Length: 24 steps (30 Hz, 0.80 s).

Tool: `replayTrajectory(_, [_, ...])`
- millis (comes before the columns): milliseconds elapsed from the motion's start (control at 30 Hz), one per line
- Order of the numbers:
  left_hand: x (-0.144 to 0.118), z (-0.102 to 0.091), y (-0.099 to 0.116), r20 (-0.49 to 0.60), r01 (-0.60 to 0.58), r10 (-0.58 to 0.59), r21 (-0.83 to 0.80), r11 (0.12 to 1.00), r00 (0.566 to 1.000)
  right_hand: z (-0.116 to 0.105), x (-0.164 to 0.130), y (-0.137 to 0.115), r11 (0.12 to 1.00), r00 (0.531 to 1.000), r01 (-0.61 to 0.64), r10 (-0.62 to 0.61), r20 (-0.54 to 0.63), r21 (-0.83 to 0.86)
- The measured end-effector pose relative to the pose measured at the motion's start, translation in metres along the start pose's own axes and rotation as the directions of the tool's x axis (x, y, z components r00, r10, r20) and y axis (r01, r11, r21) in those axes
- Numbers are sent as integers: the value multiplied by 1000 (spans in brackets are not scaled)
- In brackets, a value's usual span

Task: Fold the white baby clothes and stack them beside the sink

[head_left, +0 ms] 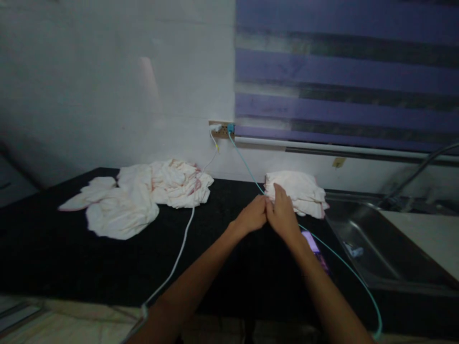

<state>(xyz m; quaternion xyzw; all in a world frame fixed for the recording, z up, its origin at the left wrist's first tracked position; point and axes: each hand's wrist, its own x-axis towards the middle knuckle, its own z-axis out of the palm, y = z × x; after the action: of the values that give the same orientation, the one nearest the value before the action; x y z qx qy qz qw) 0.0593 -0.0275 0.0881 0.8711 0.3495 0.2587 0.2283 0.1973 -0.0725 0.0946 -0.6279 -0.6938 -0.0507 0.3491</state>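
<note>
- Both hands meet over the black counter [53, 248]: the left hand [252, 217] is curled, its fingertips against the right hand [282, 213], whose fingers lie flat by the folded cloth stack [299, 191]; whether either pinches anything, I cannot tell.
- Folded stack sits at 1 o'clock from the hands, near the sink [373, 253] rim.
- Loose cloth pile [143, 196] lies at 10 o'clock, well apart.
- Bare counter spreads between them, crossed by a white cable [181, 253].
- Green cable [337, 255] runs at 4 o'clock past a phone [311, 242].
</note>
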Motion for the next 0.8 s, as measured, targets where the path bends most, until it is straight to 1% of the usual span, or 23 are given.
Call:
replayTrajectory(67, [-66,4,-2,-3,103,-103,76,992,995,7,-54,-15,1000,995,-11,10,96,14])
replayTrajectory(133, [-124,11,-8,4,188,-190,133,973,982,17,-103,-20,997,978,-72,75,192,-24])
replayTrajectory(167, [-148,15,-12,11,233,-239,171,957,971,22,-123,-19,994,966,-93,102,239,-50])
replayTrajectory(200, [-167,19,-16,27,267,-284,259,928,959,25,-140,-18,992,949,-100,118,292,-74])
replayTrajectory(267, [-192,25,-21,17,258,-287,392,883,958,30,-162,-16,989,922,-82,123,368,-124])
replayTrajectory(333, [-203,30,-25,-13,222,-245,467,856,969,30,-172,-14,987,914,-54,111,390,-154])
replayTrajectory(400, [-204,32,-26,-33,207,-218,484,851,975,28,-174,-14,985,918,-45,107,382,-166])
replayTrajectory(600, [-204,31,-28,-32,212,-220,429,878,975,27,-171,-12,987,917,-52,107,384,-152])
replayTrajectory(800, [-205,31,-28,-29,225,-235,412,883,972,27,-174,-11,988,919,-41,95,383,-146])
